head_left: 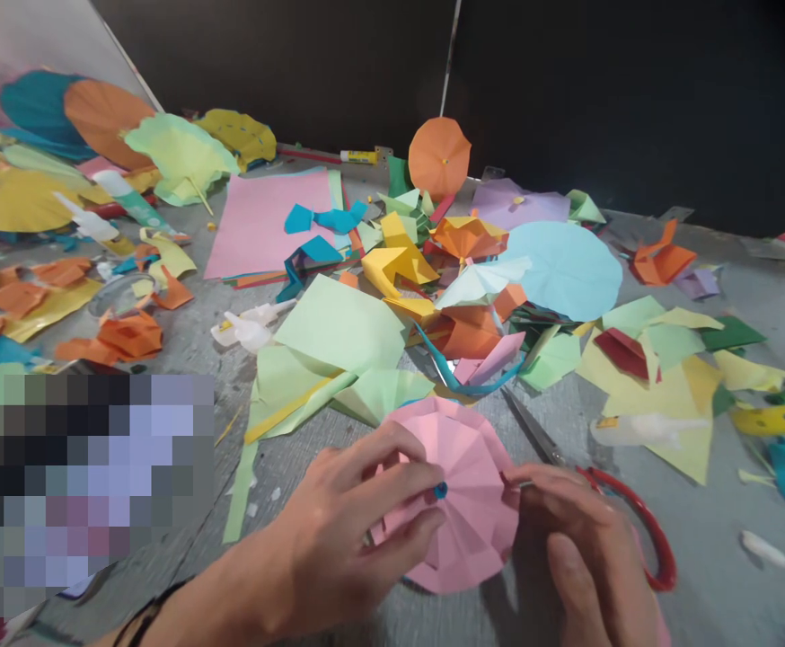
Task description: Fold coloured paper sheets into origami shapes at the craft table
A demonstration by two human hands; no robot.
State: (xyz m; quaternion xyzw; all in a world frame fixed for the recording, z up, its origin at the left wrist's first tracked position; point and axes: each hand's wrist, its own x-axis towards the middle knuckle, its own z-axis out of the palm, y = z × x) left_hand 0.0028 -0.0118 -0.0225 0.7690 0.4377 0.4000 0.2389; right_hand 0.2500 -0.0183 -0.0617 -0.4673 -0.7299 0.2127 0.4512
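Note:
A pleated pink paper disc [477, 530], like a small parasol top, is in front of me with a small blue rolled-paper knob [440, 491] at its centre. My left hand [358, 512] grips the disc from the left, its thumb and index fingertips on either side of the blue knob. At the disc's right rim, the fingertips of my right hand [585, 530] touch the paper, with the thumb held apart. Red-handled scissors [658, 530] lie partly under my right hand, their blades pointing away from me. What lies under the disc is hidden.
Behind the disc are pale green sheets [339, 323], crumpled coloured scraps and a light blue paper disc [560, 270]. An orange disc [439, 157] leans at the dark wall. Glue bottles [251, 328] lie about. Pixelation covers the lower left.

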